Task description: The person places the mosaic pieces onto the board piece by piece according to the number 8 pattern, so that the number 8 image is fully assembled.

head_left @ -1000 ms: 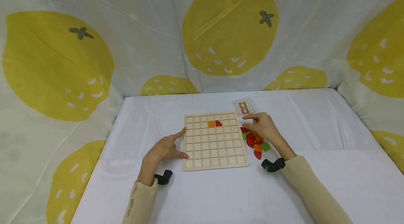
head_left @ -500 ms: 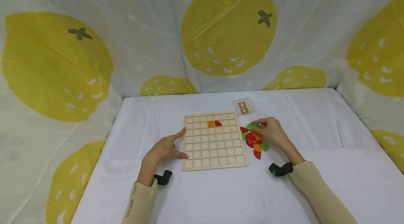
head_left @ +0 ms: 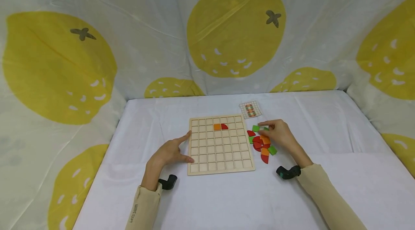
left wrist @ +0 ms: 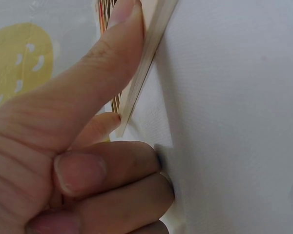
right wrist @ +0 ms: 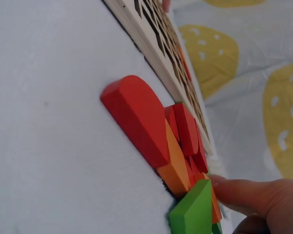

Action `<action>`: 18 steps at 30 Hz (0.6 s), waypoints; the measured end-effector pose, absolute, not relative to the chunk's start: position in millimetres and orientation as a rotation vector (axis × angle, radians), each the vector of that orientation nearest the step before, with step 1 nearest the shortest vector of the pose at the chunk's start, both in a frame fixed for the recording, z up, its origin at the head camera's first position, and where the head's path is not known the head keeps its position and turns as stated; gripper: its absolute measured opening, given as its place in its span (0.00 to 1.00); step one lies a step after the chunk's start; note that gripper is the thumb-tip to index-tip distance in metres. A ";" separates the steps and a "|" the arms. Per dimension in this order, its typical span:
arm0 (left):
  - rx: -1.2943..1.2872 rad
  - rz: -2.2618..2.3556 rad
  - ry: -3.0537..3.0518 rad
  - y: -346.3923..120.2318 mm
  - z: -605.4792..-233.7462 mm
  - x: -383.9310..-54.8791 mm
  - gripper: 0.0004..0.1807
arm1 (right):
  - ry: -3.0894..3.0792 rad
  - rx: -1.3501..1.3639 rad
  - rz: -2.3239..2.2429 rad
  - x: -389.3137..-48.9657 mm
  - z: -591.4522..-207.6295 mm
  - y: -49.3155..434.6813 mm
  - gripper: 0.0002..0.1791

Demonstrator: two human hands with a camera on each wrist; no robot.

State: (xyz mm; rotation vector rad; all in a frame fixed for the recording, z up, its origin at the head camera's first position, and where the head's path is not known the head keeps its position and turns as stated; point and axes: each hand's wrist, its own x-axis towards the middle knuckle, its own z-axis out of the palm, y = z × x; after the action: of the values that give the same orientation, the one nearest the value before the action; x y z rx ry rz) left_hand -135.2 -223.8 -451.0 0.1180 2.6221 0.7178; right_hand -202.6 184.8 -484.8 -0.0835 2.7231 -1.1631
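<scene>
A square wooden grid board (head_left: 215, 148) lies on the table. In its upper rows an orange square (head_left: 217, 127) sits beside a red quarter-round block (head_left: 224, 126). My left hand (head_left: 169, 152) rests at the board's left edge, thumb and index finger spread along it; the left wrist view shows the other fingers bent. My right hand (head_left: 275, 131) is over the far part of a pile of red, orange and green blocks, index finger and thumb apart. A green block (head_left: 255, 128) lies just left of those fingertips. In the right wrist view the thumb (right wrist: 244, 192) reaches behind an orange block.
A gridded pattern card (head_left: 250, 109) lies behind the board's far right corner. At the pile's near end are a red quarter-round block (head_left: 264, 159) and a green block (head_left: 272, 150). White cloth (head_left: 220, 201) covers the table, and a lemon-print curtain stands behind it.
My right hand has drawn back from beside the board's far right corner to the green blocks. One green block has shifted slightly left. My left hand stays put.
</scene>
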 end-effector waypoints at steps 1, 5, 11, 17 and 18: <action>0.116 0.717 2.621 -223.5 -450.5 -134.9 0.62 | 2.725 -0.083 -1.169 -202.2 -485.5 185.4 0.18; 0.118 0.713 2.617 -222.7 -449.3 -134.2 0.63 | 2.725 -0.076 -1.212 -200.2 -487.0 186.1 0.18; 0.107 0.720 2.615 -223.0 -449.2 -133.9 0.62 | 2.731 -0.068 -1.243 -200.8 -489.1 183.6 0.17; 0.116 0.730 2.611 -223.4 -449.5 -133.4 0.62 | 2.754 -0.090 -1.228 -202.5 -490.0 182.3 0.16; 0.118 0.729 2.612 -223.3 -449.6 -133.6 0.62 | 2.758 -0.093 -1.226 -202.7 -489.9 182.0 0.16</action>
State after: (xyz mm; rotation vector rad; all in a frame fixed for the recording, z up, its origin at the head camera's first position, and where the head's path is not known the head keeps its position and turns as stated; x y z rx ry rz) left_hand -133.6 -223.3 -449.6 0.1177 2.6116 0.7287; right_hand -202.7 182.0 -489.9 -0.0930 2.7577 -1.2257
